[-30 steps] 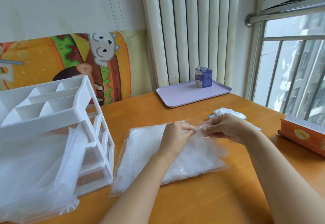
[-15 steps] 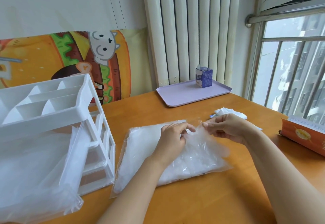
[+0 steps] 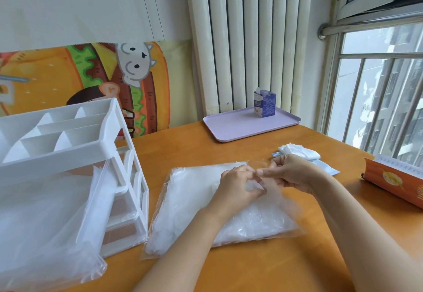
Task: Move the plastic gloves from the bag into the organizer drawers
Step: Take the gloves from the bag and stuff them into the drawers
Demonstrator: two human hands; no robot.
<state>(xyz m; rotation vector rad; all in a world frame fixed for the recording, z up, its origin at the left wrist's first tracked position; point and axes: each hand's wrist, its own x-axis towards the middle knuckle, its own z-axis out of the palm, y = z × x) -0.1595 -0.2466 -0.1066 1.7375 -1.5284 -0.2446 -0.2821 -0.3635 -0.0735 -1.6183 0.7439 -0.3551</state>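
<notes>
Open strip of table [image 3: 286, 268] along the near edge, white organizer [image 3: 68, 149] and a limp plastic sheet [image 3: 45, 223] blocking the left, bag [image 3: 190, 200] filling the middle, tray [image 3: 229, 126] with carton [image 3: 264, 104] at the back, crumpled tissue [image 3: 297, 152] and orange box [image 3: 393, 188] on the right.

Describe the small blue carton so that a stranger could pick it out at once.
Find the white ribbed radiator on the back wall. At its foot, a lilac tray lies at the far edge of the wooden table. The small blue carton stands upright on that tray, the only thing on it.
</notes>
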